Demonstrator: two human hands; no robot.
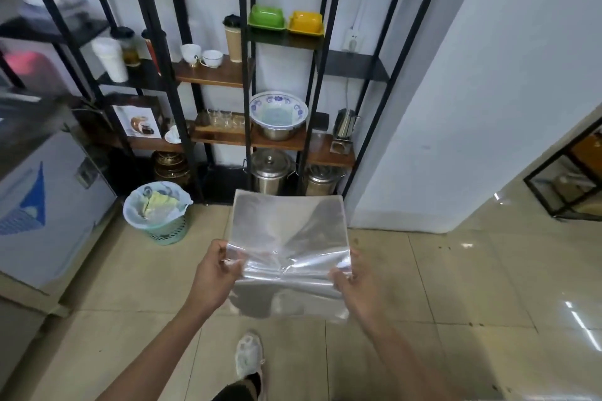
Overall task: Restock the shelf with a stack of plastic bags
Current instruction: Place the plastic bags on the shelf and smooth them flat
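Two bare hands, the left hand (217, 273) and the right hand (353, 283), each pinch a side edge of one clear stack of plastic bags (286, 238) held flat above the tiled floor, short of a black shelf (247, 81) holding two steel pots (272, 171), one flowered bowl (279, 112) and two white cups (202, 55).

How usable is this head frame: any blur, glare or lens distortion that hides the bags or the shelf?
Head view: wide-angle bend bows the shelf posts outward; the left edge is smeared with motion blur; glare streaks the floor at right; the clear bags catch highlights near both hands, left hand and right hand, yet their outline stays readable.
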